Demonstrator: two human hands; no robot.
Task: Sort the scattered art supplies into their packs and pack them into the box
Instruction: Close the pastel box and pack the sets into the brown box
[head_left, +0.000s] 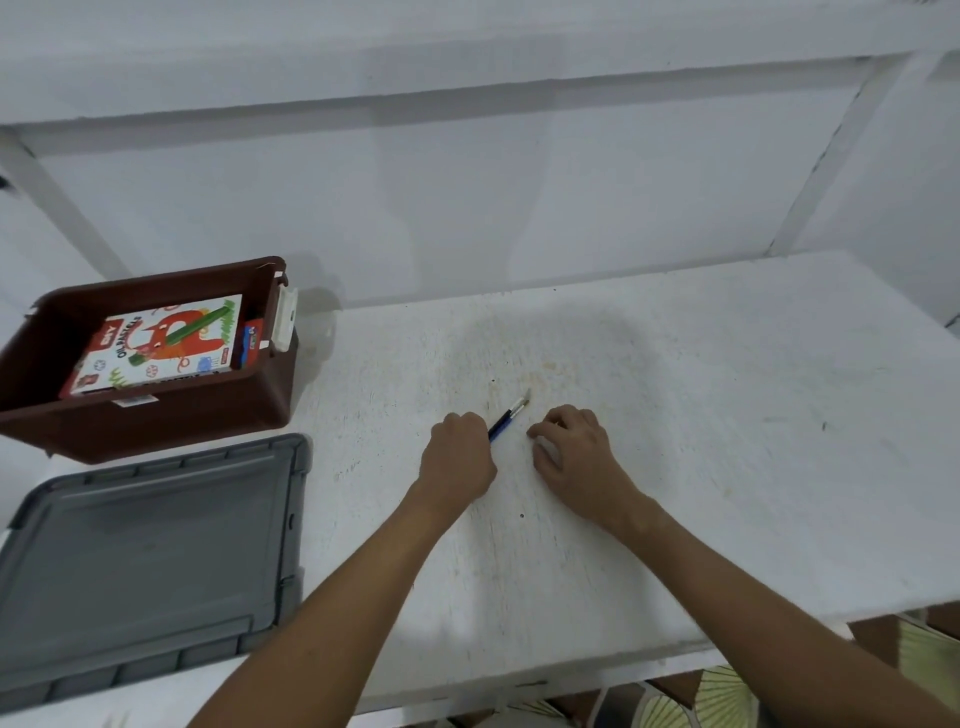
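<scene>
Gripping a small bundle of paintbrushes (508, 420), the left hand (460, 457) was seen near the middle of the white table (727, 415), its fingers curled round the dark blue handles. The bristle ends were pointed up and to the right, away from the fist, and lay close above the tabletop. Just beside it, the right hand (574, 457) was rested on the table with its fingers bent downward; whether anything was pinched beneath the fingertips could not be told. The two hands were kept apart, with a narrow gap of bare table between them.

At the far left of the table a brown plastic box (156, 421) was placed, open at the top. Inside it an oil pastels pack (156, 353) was laid flat, with a red monster printed on its white cover, and a smaller red pack (250, 342) was wedged upright between it and the box's right wall. In front of the box, nearer the person, a grey lid (150, 561) was set flat on the table, just beside the box.
</scene>
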